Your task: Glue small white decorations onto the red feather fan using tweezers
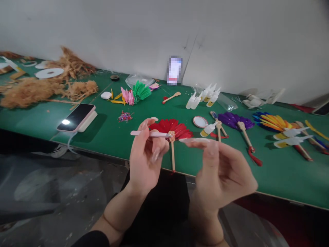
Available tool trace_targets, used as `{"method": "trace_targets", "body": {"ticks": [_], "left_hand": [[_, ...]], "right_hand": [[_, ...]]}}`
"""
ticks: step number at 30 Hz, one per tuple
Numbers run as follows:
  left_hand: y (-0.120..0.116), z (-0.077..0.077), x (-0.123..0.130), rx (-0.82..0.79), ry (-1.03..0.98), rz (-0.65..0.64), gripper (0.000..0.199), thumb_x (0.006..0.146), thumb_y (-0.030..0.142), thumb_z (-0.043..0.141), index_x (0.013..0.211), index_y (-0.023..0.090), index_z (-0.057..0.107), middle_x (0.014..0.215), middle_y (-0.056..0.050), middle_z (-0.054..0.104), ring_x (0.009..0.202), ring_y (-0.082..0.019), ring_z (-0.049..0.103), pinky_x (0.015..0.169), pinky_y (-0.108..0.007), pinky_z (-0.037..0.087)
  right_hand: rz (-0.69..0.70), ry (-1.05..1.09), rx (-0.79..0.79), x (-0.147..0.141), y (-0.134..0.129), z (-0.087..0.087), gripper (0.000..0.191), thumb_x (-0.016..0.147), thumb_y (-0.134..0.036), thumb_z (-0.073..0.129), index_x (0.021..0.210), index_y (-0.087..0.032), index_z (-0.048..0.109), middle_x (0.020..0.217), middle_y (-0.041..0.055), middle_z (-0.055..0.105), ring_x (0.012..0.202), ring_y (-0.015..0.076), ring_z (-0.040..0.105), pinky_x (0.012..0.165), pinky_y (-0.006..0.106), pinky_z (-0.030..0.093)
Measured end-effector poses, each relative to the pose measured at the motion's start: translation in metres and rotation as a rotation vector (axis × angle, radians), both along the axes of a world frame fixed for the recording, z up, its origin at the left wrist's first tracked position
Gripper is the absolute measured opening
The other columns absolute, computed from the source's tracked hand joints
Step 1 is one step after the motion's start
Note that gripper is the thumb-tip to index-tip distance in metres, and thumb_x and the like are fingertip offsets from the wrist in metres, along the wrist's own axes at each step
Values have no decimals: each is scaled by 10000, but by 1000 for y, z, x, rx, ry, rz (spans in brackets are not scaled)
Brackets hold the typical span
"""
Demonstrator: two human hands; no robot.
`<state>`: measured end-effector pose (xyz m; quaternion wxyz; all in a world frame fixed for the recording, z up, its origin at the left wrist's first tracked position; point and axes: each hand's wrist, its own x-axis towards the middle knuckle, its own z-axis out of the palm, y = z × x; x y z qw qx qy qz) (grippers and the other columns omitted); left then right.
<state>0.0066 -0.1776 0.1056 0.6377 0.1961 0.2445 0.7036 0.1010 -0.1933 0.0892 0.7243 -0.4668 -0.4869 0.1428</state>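
Note:
Raised above the table's front edge, my left hand pinches light-coloured tweezers, whose tips point right. My right hand is to the right of them, its thumb and fingertips pressed together; anything between them is too small to make out. Behind and below the hands lies a red feather fan with a wooden handle pointing toward me. The tweezers' tips overlap the fan's centre in the view; whether they touch it I cannot tell.
A phone with a lit lamp lies at the left, beyond it brown fibre. Colourful bits sit near the middle. Glue bottles, a round white dish and a purple fan are at the right. Another phone leans on the wall.

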Motion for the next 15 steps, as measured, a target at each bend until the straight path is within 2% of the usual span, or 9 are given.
{"method": "trace_targets", "body": {"ticks": [2, 4, 7, 9, 13, 15], "left_hand": [[-1, 0, -2, 2, 4, -22, 346, 1024, 203, 303, 922, 170, 632, 425, 62, 314, 425, -89, 206, 464, -164, 324], [-2, 1, -4, 10, 22, -62, 308, 1019, 233, 343, 930, 184, 634, 441, 59, 333, 430, -86, 238, 477, -164, 341], [-5, 1, -6, 33, 54, -78, 238, 1003, 263, 411, 939, 210, 634, 456, 55, 369, 446, -88, 289, 499, -169, 365], [-7, 0, -7, 54, 83, -84, 205, 990, 272, 450, 935, 221, 641, 457, 50, 390, 452, -93, 303, 502, -175, 370], [-8, -3, -9, 150, 140, -71, 167, 977, 280, 487, 959, 239, 648, 479, 43, 445, 463, -105, 341, 513, -205, 390], [-9, -5, -11, 216, 160, -74, 168, 979, 306, 486, 983, 248, 643, 487, 40, 458, 461, -109, 348, 468, -201, 361]], "right_hand": [[68, -39, -84, 6, -3, 5, 135, 915, -177, 606, 906, -246, 721, 777, 7, 746, 708, 185, 714, 695, 339, 585], [224, -124, -154, 13, -5, 8, 145, 897, -146, 624, 917, -250, 723, 806, -1, 742, 698, 161, 694, 663, 301, 571], [389, -197, -153, 20, -8, 9, 217, 855, -83, 652, 940, -268, 726, 851, -2, 723, 757, 156, 661, 648, 280, 545], [416, -192, -135, 20, -9, 9, 257, 837, -58, 660, 950, -277, 733, 859, 5, 708, 779, 164, 634, 655, 294, 528], [363, -172, -118, 16, -12, 10, 250, 840, -76, 665, 948, -288, 743, 828, 10, 704, 746, 175, 621, 645, 319, 505], [353, -185, -101, 15, -13, 12, 248, 838, -87, 673, 954, -294, 745, 825, 11, 712, 742, 181, 628, 649, 329, 505]]}}
